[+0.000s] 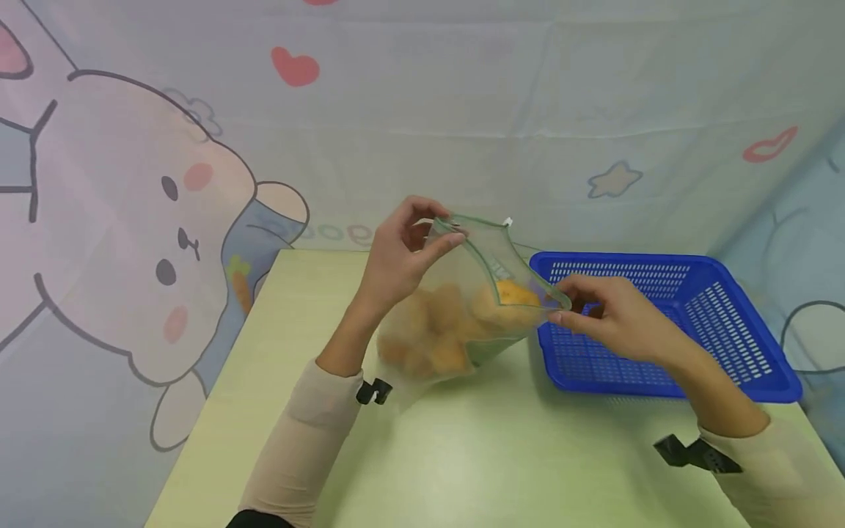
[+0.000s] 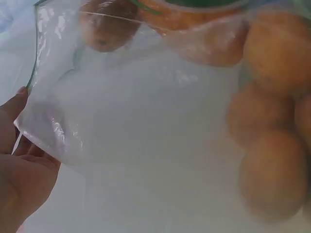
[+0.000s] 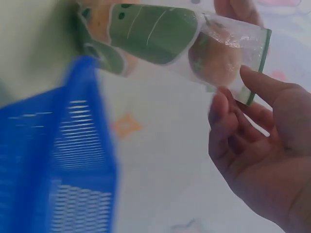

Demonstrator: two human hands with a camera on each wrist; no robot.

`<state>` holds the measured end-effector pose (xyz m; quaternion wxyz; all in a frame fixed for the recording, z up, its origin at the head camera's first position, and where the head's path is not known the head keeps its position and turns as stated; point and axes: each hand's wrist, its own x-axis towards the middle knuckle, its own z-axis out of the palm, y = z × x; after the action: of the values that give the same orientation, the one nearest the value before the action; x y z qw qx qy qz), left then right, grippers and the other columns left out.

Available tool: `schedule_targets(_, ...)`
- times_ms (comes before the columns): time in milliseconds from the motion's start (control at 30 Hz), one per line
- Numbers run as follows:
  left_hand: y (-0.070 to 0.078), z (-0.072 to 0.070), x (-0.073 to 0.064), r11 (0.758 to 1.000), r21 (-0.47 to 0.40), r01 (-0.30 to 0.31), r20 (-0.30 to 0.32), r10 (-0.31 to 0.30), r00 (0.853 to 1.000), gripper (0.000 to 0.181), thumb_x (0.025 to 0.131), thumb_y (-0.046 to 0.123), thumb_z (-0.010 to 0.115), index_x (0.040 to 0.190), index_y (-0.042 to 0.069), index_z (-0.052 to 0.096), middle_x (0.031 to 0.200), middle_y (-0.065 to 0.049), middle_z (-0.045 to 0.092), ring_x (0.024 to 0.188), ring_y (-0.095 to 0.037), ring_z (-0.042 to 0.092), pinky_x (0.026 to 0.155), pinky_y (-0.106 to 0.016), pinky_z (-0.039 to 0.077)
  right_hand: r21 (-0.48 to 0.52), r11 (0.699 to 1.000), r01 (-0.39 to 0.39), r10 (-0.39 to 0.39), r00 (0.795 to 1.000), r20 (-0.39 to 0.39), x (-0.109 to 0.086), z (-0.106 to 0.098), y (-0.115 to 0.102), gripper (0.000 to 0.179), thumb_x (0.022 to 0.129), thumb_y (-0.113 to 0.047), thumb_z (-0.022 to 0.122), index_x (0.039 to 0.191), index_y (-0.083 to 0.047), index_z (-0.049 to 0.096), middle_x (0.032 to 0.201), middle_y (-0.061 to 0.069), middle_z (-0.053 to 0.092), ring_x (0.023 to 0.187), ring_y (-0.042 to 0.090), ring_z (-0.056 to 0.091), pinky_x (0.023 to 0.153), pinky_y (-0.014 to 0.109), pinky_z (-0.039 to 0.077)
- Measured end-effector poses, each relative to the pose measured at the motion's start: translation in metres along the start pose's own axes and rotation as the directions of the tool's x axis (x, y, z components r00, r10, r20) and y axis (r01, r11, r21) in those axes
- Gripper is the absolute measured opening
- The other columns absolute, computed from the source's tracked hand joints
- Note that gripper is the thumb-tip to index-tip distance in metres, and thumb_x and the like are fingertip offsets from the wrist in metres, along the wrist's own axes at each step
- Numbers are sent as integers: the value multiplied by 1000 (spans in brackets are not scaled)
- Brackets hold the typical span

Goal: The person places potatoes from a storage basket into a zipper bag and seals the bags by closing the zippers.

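Between my two hands stands a clear zip bag [image 1: 485, 249] with a green-edged mouth, held open at the top. Several orange round fruits [image 1: 439, 323] fill its lower part, and one brighter orange fruit [image 1: 518, 293] shows near the mouth. My left hand [image 1: 399, 257] pinches the bag's left top corner between thumb and fingers. On the other side my right hand [image 1: 610, 315] pinches the right corner of the mouth. The right wrist view shows a green printed pattern [image 3: 155, 31] on the bag's side. Close up in the left wrist view, fruits [image 2: 274, 174] press against the film.
A blue plastic basket [image 1: 733, 323] with slotted walls stands right of the bag, partly under my right hand and forearm. The pale yellow-green table [image 1: 462, 455] meets a printed cloth backdrop [image 1: 422, 103] at the back. A thin dark cable [image 1: 792, 323] loops at the far right.
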<state>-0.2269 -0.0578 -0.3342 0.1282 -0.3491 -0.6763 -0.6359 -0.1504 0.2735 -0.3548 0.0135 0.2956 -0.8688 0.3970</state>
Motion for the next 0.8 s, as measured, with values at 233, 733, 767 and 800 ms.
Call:
schedule_targets(233, 15, -33, 9, 996, -54, -64, -91, 59, 994, 34, 96, -7, 74, 126, -3, 59, 117, -14, 68, 99, -25, 75, 89, -37, 63, -65, 998, -17, 9, 993, -121, 43, -45, -49, 12, 103, -14, 72, 115, -14, 73, 92, 4, 65, 75, 20, 59, 60, 23, 49)
schedule_targets(733, 4, -45, -18, 995, -63, 74, -5, -74, 997, 41, 93, -7, 77, 129, 0, 59, 123, -14, 66, 108, -27, 73, 92, -36, 62, -53, 995, -80, 75, 994, -85, 51, -47, -39, 22, 104, -17, 71, 125, -11, 70, 95, 7, 66, 78, 21, 61, 62, 27, 48)
schedule_targets(767, 5, -44, -18, 995, -68, 73, -4, -73, 997, 41, 93, -7, 78, 128, 0, 59, 122, -15, 66, 109, -28, 72, 93, -37, 62, -64, 994, -89, 84, 993, -85, 50, -47, -38, 26, 104, -18, 72, 129, -11, 68, 96, 7, 66, 79, 20, 61, 63, 26, 49)
schedule_targets(800, 6, -43, -19, 995, -73, 74, -4, -74, 997, 41, 93, -7, 78, 128, 0, 58, 122, -15, 66, 110, -28, 72, 93, -38, 62, -78, 992, -98, 92, 992, -86, 49, -48, -39, 32, 103, -18, 73, 133, -10, 66, 97, 7, 66, 81, 20, 62, 63, 26, 48)
